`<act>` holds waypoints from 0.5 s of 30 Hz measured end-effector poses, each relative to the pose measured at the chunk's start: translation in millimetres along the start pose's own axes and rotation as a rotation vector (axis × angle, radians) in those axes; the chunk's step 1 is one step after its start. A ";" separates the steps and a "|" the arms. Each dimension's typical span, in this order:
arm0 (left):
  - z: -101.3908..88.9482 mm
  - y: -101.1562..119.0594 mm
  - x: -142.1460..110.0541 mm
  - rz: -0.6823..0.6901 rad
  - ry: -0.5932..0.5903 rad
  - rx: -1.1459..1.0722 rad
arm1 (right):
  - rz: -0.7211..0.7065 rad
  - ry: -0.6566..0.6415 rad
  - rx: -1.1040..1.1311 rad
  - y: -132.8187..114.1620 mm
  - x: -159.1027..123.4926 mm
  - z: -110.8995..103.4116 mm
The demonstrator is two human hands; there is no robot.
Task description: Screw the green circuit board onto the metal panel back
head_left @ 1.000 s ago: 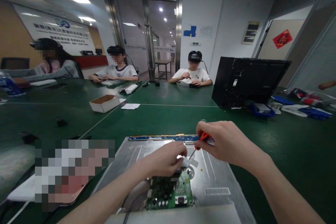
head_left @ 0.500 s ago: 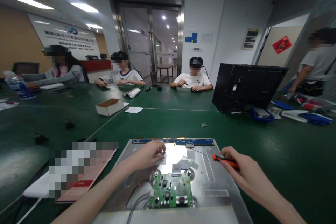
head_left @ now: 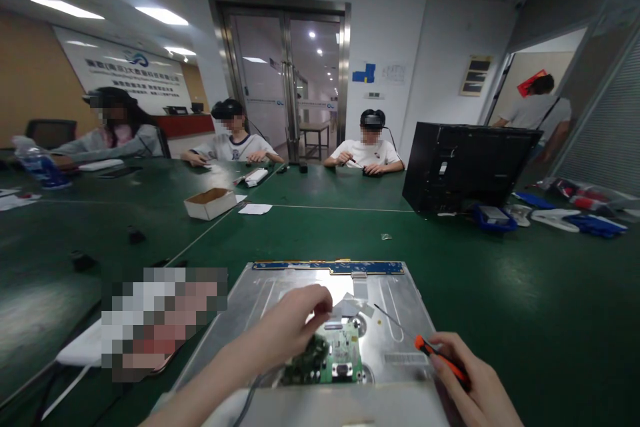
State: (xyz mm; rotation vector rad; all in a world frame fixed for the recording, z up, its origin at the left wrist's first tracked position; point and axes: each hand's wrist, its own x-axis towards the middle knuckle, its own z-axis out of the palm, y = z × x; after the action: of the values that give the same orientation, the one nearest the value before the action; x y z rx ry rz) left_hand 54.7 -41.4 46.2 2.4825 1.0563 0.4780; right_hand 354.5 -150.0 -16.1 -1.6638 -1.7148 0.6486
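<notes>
A silver metal display panel (head_left: 400,307) lies flat on the green table in front of me, with a blue strip along its far edge. A small green circuit board (head_left: 340,357) sits near its front middle. My left hand (head_left: 295,320) is closed, its fingertips pinched at the board's top edge beside some white tape (head_left: 353,307). My right hand (head_left: 475,390) is at the panel's right front corner, closed around a thin screwdriver (head_left: 425,347) with an orange and black handle. Its tip points up-left over the panel.
A black monitor back (head_left: 465,163) stands at the right, blue and white items behind it. An open cardboard box (head_left: 210,202) and paper lie mid-table. A blurred booklet (head_left: 160,320) lies at my left. Three seated people work at the far side; one person stands at the right doorway.
My right hand has drawn the screwdriver back from the panel's top towards me. My left hand has moved from the panel's upper left down onto the circuit board. The standing person walked to the doorway.
</notes>
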 end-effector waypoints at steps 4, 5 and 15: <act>24.9 44.2 -16.0 0.091 0.001 0.037 | -0.030 0.034 0.015 -1.1 -4.7 2.0; 33.0 51.1 -17.3 0.083 0.015 0.071 | -0.036 0.039 0.013 -1.8 -5.1 3.0; 88.2 56.3 -4.2 -0.029 -0.032 0.308 | -0.083 0.076 -0.010 6.9 -5.4 13.9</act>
State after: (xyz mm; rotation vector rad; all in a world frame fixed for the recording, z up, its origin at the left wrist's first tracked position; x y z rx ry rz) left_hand 125.9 -100.1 -3.2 2.7235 1.2315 0.2828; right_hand 348.6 -153.6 -31.1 -1.5945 -1.7255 0.5322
